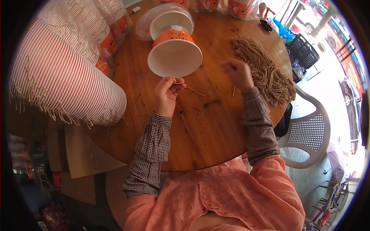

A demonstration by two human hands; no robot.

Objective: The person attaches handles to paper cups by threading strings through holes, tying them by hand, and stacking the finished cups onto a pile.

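Note:
A white-lined orange paper bucket (pixel 175 58) lies on its side on the wooden table, its mouth turned toward me. My left hand (pixel 166 94) is at the lower edge of that mouth, thumb and fingers closed on a small pale oval piece (pixel 178 80) with a reddish edge. Whether that piece belongs to the bucket, I cannot tell. A short length of tan cord (pixel 195 91) trails just right of these fingers. Farther right, my right hand (pixel 239 74) is raised beside a heap of tan cords (pixel 263 71). Its fingers are curled and blurred, and their contents do not show.
Another bucket (pixel 171 22), partly in clear plastic, lies behind. A long stack of nested buckets (pixel 67 73) with cord ends hanging from the rims fills the left; bagged stacks (pixel 92 27) stand beyond. A black object (pixel 266 25) lies at the far right edge, a plastic chair (pixel 306 133) beside the table (pixel 208 134).

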